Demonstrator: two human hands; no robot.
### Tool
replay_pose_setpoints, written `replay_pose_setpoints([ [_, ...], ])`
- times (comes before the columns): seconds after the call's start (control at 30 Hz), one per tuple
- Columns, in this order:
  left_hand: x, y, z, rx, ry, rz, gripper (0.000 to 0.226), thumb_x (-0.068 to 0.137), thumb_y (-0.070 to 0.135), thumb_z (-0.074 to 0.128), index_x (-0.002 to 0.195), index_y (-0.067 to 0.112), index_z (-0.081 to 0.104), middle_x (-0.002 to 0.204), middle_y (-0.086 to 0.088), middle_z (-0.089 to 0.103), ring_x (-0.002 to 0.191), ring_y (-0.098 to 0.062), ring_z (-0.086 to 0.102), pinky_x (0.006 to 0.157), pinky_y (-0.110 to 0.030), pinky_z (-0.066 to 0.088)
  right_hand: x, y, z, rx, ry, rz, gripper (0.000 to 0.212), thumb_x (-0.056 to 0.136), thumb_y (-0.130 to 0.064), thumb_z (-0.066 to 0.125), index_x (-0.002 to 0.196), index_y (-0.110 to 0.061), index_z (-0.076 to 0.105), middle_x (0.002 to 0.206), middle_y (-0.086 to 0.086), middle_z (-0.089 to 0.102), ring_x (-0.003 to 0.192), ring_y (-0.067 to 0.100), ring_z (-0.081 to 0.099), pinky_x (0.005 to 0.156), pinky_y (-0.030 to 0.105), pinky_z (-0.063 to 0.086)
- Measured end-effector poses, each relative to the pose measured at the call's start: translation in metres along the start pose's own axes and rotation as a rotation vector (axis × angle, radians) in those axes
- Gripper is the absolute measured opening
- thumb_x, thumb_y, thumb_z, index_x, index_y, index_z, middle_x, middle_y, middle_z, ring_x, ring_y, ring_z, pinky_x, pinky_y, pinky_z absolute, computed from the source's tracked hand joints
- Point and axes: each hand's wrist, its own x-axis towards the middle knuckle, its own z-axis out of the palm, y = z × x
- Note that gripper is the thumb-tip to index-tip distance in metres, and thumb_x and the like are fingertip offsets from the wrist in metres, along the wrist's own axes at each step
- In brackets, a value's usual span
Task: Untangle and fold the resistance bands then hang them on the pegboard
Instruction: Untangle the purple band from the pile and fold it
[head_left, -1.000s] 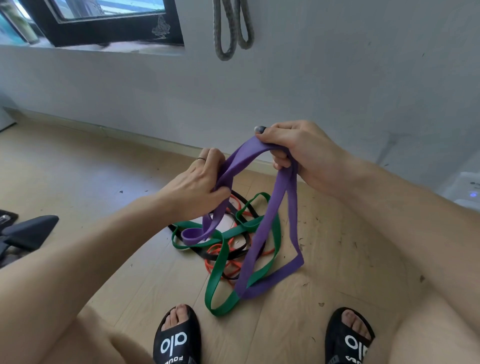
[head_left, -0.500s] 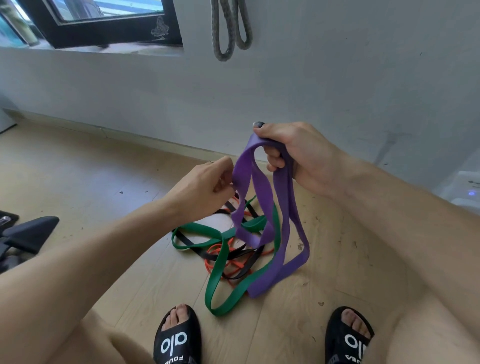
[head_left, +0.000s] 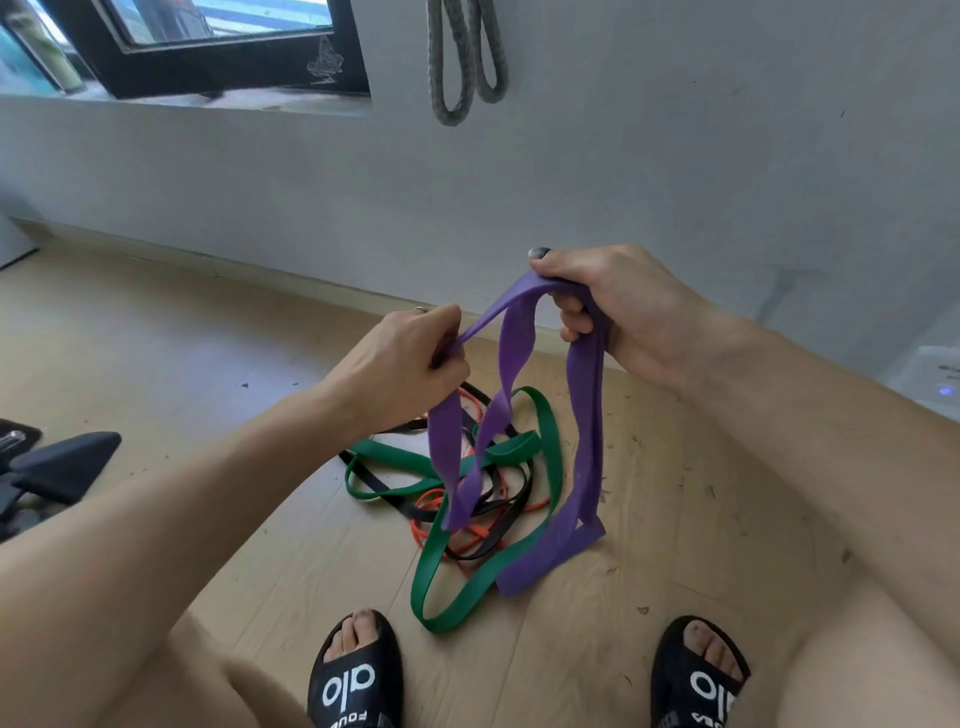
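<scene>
Both hands, left (head_left: 402, 358) and right (head_left: 618, 306), grip a twisted purple resistance band (head_left: 587, 441), fingers curled round it, loops dangling over tangled bands (head_left: 483, 499) on the floor.

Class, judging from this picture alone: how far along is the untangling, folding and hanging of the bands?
Done: grey loops already hang on the wall. In hand: the left hand and right hand grip the purple band, lifted above the pile. Left: green band, black band and orange band lie tangled on the floor.

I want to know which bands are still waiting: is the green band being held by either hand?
No, the green band lies on the floor while both the left hand and right hand grip the purple band.
</scene>
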Motion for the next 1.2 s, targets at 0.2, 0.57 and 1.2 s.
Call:
replay_pose_setpoints([
  [0.2,0.001,0.003,0.001,0.038,0.015,-0.043,0.033,0.09,0.012,0.056,0.078,0.027,0.029,0.067,0.0,0.054,0.057,-0.023,0.044,0.055,-0.039,0.041,-0.002,-0.001,0.005,0.058,-0.114,0.026,0.03,0.098,-0.028,0.063,0.07,-0.018,0.056,0.06,-0.003,0.041,0.05,0.012,0.035,0.058,0.029,0.035],
  [0.57,-0.002,0.032,0.018,-0.275,-0.001,-0.138,0.056,0.086,0.043,0.076,0.094,0.014,0.028,0.078,0.001,0.047,0.061,-0.009,0.04,0.056,-0.027,0.039,-0.009,-0.007,0.012,0.302,-0.25,0.114,0.033,0.103,-0.026,0.054,0.071,-0.018,0.049,0.062,-0.001,0.037,0.052,0.014,0.033,0.062,0.03,0.035],
  [1.2,-0.001,0.006,-0.005,-0.205,-0.187,-0.201,0.012,0.087,0.025,0.053,0.095,0.018,0.047,0.091,-0.013,0.064,0.086,-0.034,0.063,0.079,-0.053,0.055,-0.002,-0.005,0.007,0.176,-0.12,0.05,0.035,0.1,-0.023,0.058,0.066,-0.018,0.054,0.055,-0.004,0.039,0.049,0.01,0.036,0.058,0.026,0.036],
])
